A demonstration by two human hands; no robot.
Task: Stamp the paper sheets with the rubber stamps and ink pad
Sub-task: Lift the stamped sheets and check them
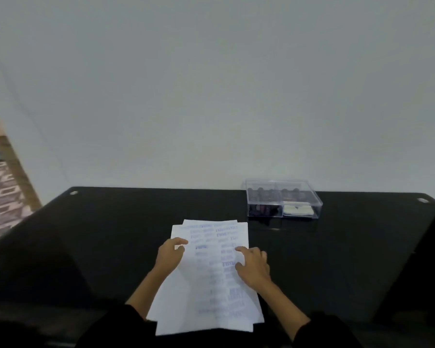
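Note:
A loose stack of white paper sheets [209,277], covered with blue stamp marks, lies on the black table [111,234] in front of me. My left hand [170,254] holds the stack's left edge, its fingers curled over the top sheet. My right hand [253,266] rests on the right side of the stack, fingers bent and touching the paper. A clear plastic box [283,199] stands behind the sheets to the right, with several dark rubber stamps [264,197] in its left part and a white ink pad [298,210] in its right front compartment.
A plain white wall rises right behind the table. A patterned rug [0,197] covers the floor to the left of the table. A dark object [417,259] stands at the table's right edge.

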